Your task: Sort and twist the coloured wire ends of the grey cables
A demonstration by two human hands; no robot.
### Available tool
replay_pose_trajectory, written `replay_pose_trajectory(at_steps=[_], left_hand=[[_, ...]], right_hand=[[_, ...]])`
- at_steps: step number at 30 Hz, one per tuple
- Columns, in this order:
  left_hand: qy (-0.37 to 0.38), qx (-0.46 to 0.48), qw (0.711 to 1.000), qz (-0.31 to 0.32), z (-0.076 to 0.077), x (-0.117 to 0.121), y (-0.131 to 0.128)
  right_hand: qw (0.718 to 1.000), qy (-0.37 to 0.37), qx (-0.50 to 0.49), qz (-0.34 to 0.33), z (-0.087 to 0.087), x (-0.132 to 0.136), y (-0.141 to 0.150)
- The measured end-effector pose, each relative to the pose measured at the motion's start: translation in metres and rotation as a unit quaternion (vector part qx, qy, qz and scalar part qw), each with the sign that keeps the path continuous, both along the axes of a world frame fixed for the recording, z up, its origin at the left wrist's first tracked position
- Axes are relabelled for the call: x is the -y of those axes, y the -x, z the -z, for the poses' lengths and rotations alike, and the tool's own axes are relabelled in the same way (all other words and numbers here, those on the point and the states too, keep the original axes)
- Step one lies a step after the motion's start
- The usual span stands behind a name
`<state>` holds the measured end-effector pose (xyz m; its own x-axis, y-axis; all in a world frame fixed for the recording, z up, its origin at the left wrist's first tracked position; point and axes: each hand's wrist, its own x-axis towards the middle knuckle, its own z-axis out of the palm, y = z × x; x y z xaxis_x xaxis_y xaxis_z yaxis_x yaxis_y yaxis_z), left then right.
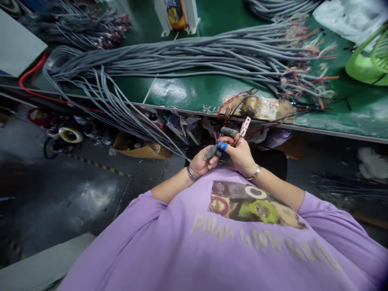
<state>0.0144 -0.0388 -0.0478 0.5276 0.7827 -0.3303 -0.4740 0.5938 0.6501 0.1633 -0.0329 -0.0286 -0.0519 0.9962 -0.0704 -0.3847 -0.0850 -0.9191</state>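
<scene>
Purple shirt cloth [145, 246] with a printed front fills the near view. Just beyond it, the left hand [203, 161] and right hand [241, 155] meet beside the edge of the green surface [189, 95]. Both hands' fingers are closed, pinching thin coloured wires [216, 136] whose ends poke up between the fingertips. The right hand also holds a pale pink strip [245, 126], tilted, behind its thumb. Grey cables [145, 126] slope from the surface to the left wrist; their join with the wires is hidden.
</scene>
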Motion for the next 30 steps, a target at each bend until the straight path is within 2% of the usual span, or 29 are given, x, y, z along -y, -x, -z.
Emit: replay_pose_trajectory(at_steps=[8, 15, 20, 24, 30], left_hand=[[0.016, -0.001, 1.0, -0.021, -0.003, -0.002, 0.001], [0.084, 0.003, 0.995, -0.055, -0.011, -0.005, 0.002], [0.061, 0.001, 0.997, -0.041, -0.006, -0.005, 0.003], [0.04, -0.011, 0.999, -0.018, -0.002, -0.004, 0.001], [0.085, -0.006, 0.996, -0.025, -0.004, -0.004, -0.002]], right_hand=[[0.997, 0.066, 0.026, 0.023, 0.005, 0.0, -0.003], [0.995, 0.052, 0.085, 0.03, 0.014, -0.001, -0.007], [1.0, -0.013, 0.025, 0.001, 0.009, -0.004, -0.006], [1.0, 0.019, -0.003, -0.014, 0.003, -0.004, -0.003], [0.999, 0.019, 0.025, -0.012, 0.001, -0.002, -0.005]])
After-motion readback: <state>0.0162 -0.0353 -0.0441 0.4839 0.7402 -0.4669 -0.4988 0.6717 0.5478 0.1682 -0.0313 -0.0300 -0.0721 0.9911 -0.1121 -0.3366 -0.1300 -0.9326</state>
